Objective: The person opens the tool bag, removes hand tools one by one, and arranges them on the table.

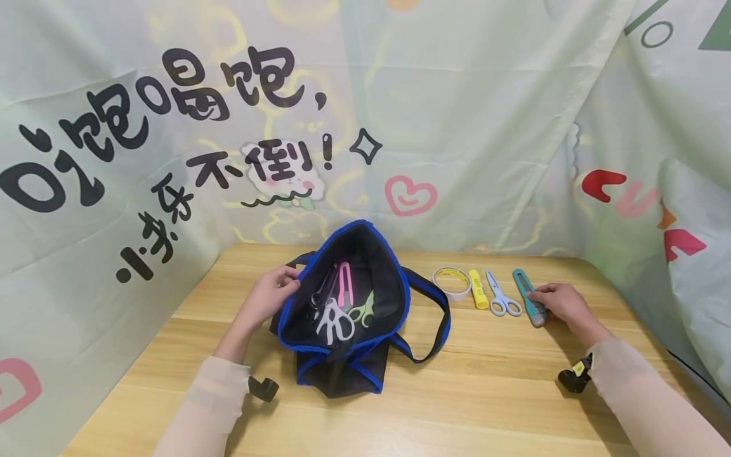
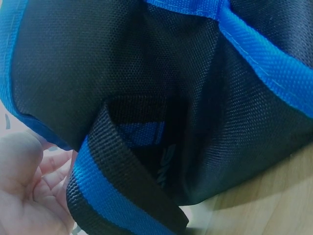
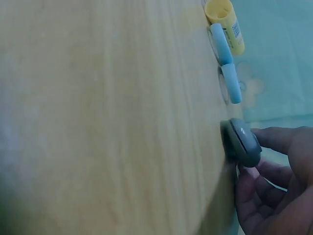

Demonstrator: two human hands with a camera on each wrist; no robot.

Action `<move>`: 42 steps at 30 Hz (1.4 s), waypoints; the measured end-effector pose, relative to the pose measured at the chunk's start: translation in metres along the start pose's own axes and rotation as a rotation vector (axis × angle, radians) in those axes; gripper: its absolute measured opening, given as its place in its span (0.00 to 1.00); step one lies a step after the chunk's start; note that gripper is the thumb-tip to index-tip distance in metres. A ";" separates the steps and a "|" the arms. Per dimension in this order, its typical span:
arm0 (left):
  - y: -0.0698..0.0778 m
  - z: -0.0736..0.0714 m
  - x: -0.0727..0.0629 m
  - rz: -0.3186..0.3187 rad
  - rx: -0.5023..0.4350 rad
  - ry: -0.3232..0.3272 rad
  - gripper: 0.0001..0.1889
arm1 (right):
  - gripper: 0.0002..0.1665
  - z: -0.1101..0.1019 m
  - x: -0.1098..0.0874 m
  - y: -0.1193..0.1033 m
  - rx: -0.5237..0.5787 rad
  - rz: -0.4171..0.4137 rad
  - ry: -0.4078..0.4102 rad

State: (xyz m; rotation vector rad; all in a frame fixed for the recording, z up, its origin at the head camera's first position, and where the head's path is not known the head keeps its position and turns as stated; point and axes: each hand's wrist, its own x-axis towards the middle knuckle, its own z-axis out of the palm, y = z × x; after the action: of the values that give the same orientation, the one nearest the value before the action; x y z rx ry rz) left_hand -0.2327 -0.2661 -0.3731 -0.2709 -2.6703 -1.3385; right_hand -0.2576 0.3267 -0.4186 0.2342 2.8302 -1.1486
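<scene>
A black bag with blue trim [image 1: 400, 317] stands on the table with its mouth tipped toward me. My left hand [image 1: 271, 293] pinches the left side of its rim; the left wrist view shows the thumb [image 2: 19, 159] at the blue edge. Inside lie a pink utility knife [image 1: 345, 285], white-handled scissors [image 1: 337, 320], green-handled scissors [image 1: 363, 311] and a dark tool at the left. Off to the right, my right hand [image 1: 565, 301] grips a teal utility knife [image 1: 530, 298] by its sides. In the right wrist view the grey end of this knife [image 3: 243, 143] sits between thumb and fingers.
Left of the teal knife, light blue scissors [image 1: 502, 298], a yellow glue stick [image 1: 478, 289] and a tape roll [image 1: 452, 283] lie in a row. The bag's strap [image 1: 436, 317] loops out to the right. A printed curtain [image 1: 485, 127] hangs behind the wooden table [image 1: 474, 393].
</scene>
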 end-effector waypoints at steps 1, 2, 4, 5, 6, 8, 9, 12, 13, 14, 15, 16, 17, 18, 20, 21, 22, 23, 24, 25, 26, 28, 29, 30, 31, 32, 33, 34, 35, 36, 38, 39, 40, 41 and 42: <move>0.000 0.000 0.000 0.000 0.004 0.000 0.10 | 0.33 0.000 0.000 0.001 -0.007 -0.005 0.007; 0.000 0.000 0.000 -0.001 0.005 0.001 0.10 | 0.33 0.001 0.000 0.002 -0.014 -0.009 0.013; 0.000 0.000 0.000 -0.002 0.009 -0.001 0.10 | 0.32 0.001 0.000 0.003 -0.019 -0.013 0.025; 0.000 0.000 0.000 -0.003 0.010 -0.002 0.10 | 0.32 0.002 -0.001 0.003 -0.018 -0.012 0.028; 0.000 0.000 0.000 -0.004 0.011 -0.004 0.10 | 0.32 0.002 -0.001 0.003 -0.017 -0.012 0.029; 0.000 0.000 0.000 -0.004 0.015 -0.008 0.11 | 0.32 0.002 -0.001 0.003 -0.017 -0.012 0.025; 0.000 0.000 0.000 -0.005 0.016 -0.008 0.11 | 0.32 0.002 -0.001 0.003 -0.018 -0.010 0.021; 0.000 0.000 0.001 -0.003 0.026 -0.008 0.11 | 0.33 0.002 -0.001 0.002 -0.022 -0.010 0.011; 0.000 0.000 0.001 -0.002 0.030 -0.008 0.11 | 0.33 0.002 -0.002 0.001 -0.028 -0.010 0.007; 0.000 0.000 0.001 -0.002 0.031 -0.007 0.11 | 0.33 0.001 -0.002 0.000 -0.037 -0.012 0.006; 0.000 0.000 0.001 -0.001 0.032 -0.007 0.11 | 0.33 0.000 -0.003 0.000 -0.041 -0.011 0.006; 0.000 0.000 0.001 0.000 0.034 -0.007 0.11 | 0.33 0.000 -0.003 -0.001 -0.046 -0.011 0.008; 0.000 0.000 0.001 0.000 0.034 -0.009 0.11 | 0.33 -0.001 -0.004 -0.002 -0.055 -0.014 0.012; 0.000 0.000 0.002 -0.001 0.032 -0.010 0.11 | 0.34 -0.002 -0.004 -0.003 -0.070 -0.019 0.018; 0.000 0.000 0.002 -0.003 0.029 -0.011 0.11 | 0.33 -0.004 -0.005 -0.006 -0.103 -0.041 0.033; 0.000 0.000 0.002 -0.004 0.027 -0.010 0.11 | 0.33 -0.005 -0.006 -0.008 -0.124 -0.055 0.041; 0.000 -0.001 0.002 -0.004 0.025 -0.009 0.11 | 0.33 -0.006 -0.006 -0.010 -0.144 -0.074 0.048; -0.001 -0.001 0.002 -0.006 0.024 -0.009 0.11 | 0.34 -0.006 -0.006 -0.012 -0.160 -0.091 0.051; -0.001 -0.001 0.002 -0.007 0.024 -0.009 0.11 | 0.34 -0.006 -0.006 -0.014 -0.178 -0.105 0.053; -0.001 -0.001 0.002 -0.007 0.025 -0.009 0.11 | 0.34 -0.007 -0.007 -0.017 -0.192 -0.122 0.053; -0.001 -0.001 0.002 -0.007 0.027 -0.009 0.11 | 0.34 -0.006 -0.007 -0.020 -0.202 -0.132 0.049; -0.002 -0.001 0.002 -0.006 0.028 -0.010 0.11 | 0.35 -0.005 -0.006 -0.027 -0.217 -0.151 0.041; -0.002 -0.001 0.002 -0.005 0.028 -0.011 0.11 | 0.36 -0.004 -0.006 -0.030 -0.220 -0.164 0.039; -0.002 -0.001 0.002 -0.005 0.028 -0.010 0.11 | 0.37 -0.003 -0.006 -0.033 -0.223 -0.178 0.039; -0.002 -0.001 0.002 -0.004 0.026 -0.010 0.11 | 0.37 -0.002 -0.005 -0.037 -0.222 -0.196 0.040; -0.002 -0.001 0.002 -0.004 0.025 -0.009 0.11 | 0.38 0.000 -0.005 -0.041 -0.215 -0.212 0.038; -0.002 0.000 0.002 -0.003 0.023 -0.008 0.11 | 0.38 0.001 -0.005 -0.045 -0.208 -0.233 0.040; -0.002 0.000 0.002 -0.003 0.022 -0.007 0.11 | 0.38 0.004 -0.005 -0.048 -0.201 -0.259 0.044; -0.002 0.000 0.002 -0.003 0.021 -0.007 0.11 | 0.37 0.006 -0.005 -0.052 -0.195 -0.280 0.048; -0.002 0.000 0.002 -0.003 0.022 -0.006 0.11 | 0.38 0.008 -0.005 -0.056 -0.191 -0.298 0.049; -0.002 0.000 0.002 -0.003 0.023 -0.005 0.11 | 0.36 0.012 -0.005 -0.063 -0.185 -0.341 0.048; -0.002 0.000 0.002 -0.004 0.023 -0.005 0.11 | 0.35 0.015 -0.006 -0.066 -0.183 -0.358 0.047; -0.002 0.000 0.003 -0.005 0.024 -0.006 0.11 | 0.34 0.016 -0.006 -0.070 -0.182 -0.374 0.044; -0.003 0.000 0.003 -0.004 0.024 -0.006 0.11 | 0.33 0.018 -0.007 -0.074 -0.177 -0.387 0.036; -0.003 0.000 0.003 -0.002 0.024 -0.004 0.11 | 0.33 0.019 -0.007 -0.078 -0.172 -0.401 0.026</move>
State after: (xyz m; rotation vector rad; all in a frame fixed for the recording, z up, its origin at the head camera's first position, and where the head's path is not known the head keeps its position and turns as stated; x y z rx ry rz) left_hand -0.2363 -0.2675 -0.3748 -0.2683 -2.6894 -1.3064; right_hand -0.2635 0.2571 -0.3778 -0.3473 3.0633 -0.9480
